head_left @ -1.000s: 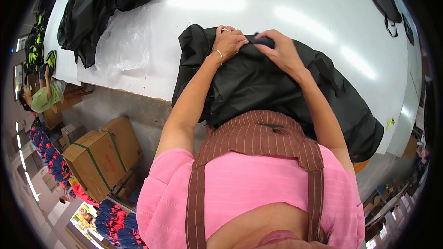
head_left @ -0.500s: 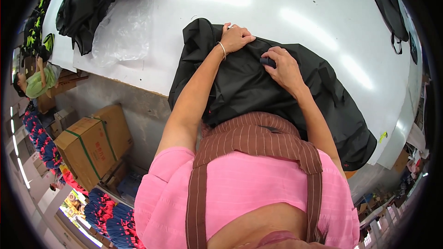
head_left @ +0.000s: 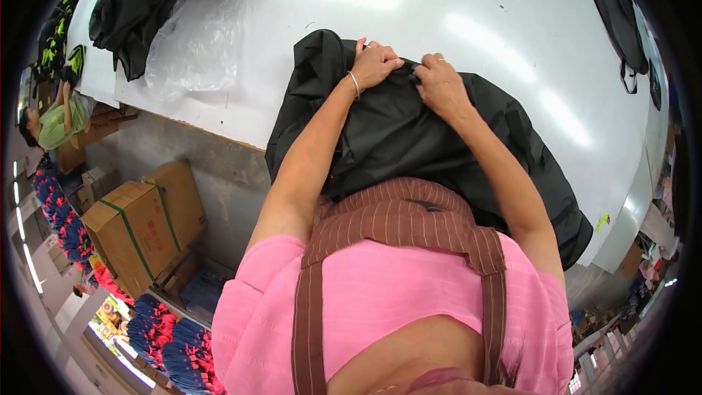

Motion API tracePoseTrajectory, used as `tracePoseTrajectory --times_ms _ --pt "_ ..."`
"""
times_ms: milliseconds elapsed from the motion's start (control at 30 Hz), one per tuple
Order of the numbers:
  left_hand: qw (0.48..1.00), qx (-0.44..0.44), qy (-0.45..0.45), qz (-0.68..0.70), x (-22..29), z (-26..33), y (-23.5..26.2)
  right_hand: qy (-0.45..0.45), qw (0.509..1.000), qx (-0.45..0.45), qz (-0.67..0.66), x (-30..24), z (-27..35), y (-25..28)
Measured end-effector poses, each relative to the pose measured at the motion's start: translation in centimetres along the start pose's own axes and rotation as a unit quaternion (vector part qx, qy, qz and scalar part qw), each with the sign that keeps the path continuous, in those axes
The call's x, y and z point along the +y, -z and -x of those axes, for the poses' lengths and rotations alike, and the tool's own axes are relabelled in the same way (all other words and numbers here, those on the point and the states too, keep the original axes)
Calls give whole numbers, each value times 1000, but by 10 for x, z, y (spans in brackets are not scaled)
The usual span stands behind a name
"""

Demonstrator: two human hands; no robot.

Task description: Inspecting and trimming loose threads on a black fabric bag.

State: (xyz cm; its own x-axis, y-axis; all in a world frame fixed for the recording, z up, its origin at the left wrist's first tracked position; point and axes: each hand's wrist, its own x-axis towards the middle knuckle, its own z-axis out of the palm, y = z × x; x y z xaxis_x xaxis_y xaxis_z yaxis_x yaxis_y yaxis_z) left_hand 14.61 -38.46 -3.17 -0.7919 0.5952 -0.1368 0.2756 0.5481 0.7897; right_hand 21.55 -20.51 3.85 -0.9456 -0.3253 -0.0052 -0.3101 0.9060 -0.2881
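Both forearms extended forward from the lower edge, converging ahead of the chest. The left hand (head_left: 374,63) was curled into a loose fist, knuckles up, a thin bracelet at the wrist. The right hand (head_left: 439,86) lay just beside it, fingers bent downward, pinching.

Bright, even overhead light. Long soft glare streaks on the glossy white tabletop (head_left: 468,22), strongest top centre and right. Black garment (head_left: 409,132) reads very dark, folds barely visible. Little hard shadow; the floor under the tabletop edge is dimmer. Heavy fisheye bend, black vignette round the rim, edges smeared and soft. Centre sharp, no motion blur on the hands.
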Motion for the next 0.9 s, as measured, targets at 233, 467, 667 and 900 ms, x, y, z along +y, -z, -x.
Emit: tracePoseTrajectory --times_ms 233,467,667,900 --pt "1000 7 -11 -11 -4 2 0 -50 975 86 -199 -1 -11 8" --pt "998 36 -41 -18 -2 3 1 -115 993 -10 39 -10 7 3" --pt "998 27 -31 -45 10 4 8 -180 955 89 -219 9 75 58" --pt "972 177 -63 -141 80 51 0 -384 904 143 -120 73 200 76"
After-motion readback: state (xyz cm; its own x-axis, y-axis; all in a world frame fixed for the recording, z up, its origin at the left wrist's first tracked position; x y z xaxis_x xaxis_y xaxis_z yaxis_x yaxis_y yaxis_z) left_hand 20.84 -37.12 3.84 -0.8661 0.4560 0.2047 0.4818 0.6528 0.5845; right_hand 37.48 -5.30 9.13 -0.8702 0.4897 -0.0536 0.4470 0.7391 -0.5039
